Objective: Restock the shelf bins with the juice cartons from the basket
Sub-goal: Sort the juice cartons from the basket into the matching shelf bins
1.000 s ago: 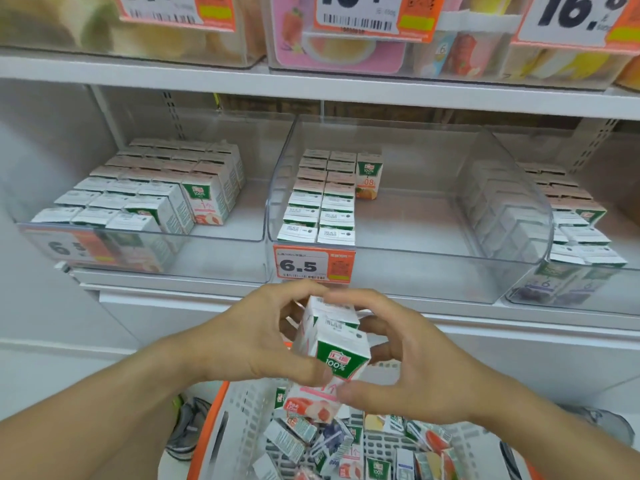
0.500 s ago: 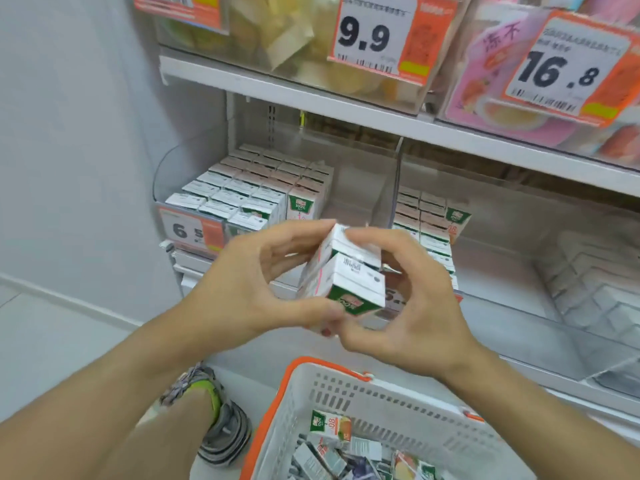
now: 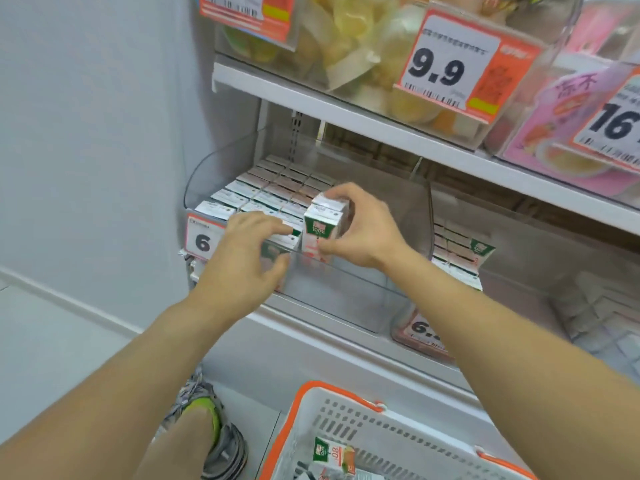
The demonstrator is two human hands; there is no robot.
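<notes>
My right hand point(image 3: 360, 230) grips two small white-and-green juice cartons point(image 3: 323, 225) held together, upright inside the left clear shelf bin point(image 3: 346, 299), right beside the rows of cartons point(image 3: 270, 192) standing there. My left hand point(image 3: 246, 258) reaches over the bin's front wall, fingers loosely curved and touching the tops of the front-row cartons, holding nothing. The white basket with orange rim point(image 3: 349, 420) sits below at the bottom, with a loose carton point(image 3: 334, 457) visible in it.
A second clear bin point(image 3: 536, 271) to the right holds more cartons point(image 3: 457, 251). The upper shelf point(image 3: 381, 129) carries bins with price tags 9.9 and 16. A white wall stands at the left. My sandalled foot point(image 3: 211, 434) is beside the basket.
Both hands moved up and forward from above the basket into the left bin. My left hand let go of the cartons; my right hand now holds them alone against the stocked rows.
</notes>
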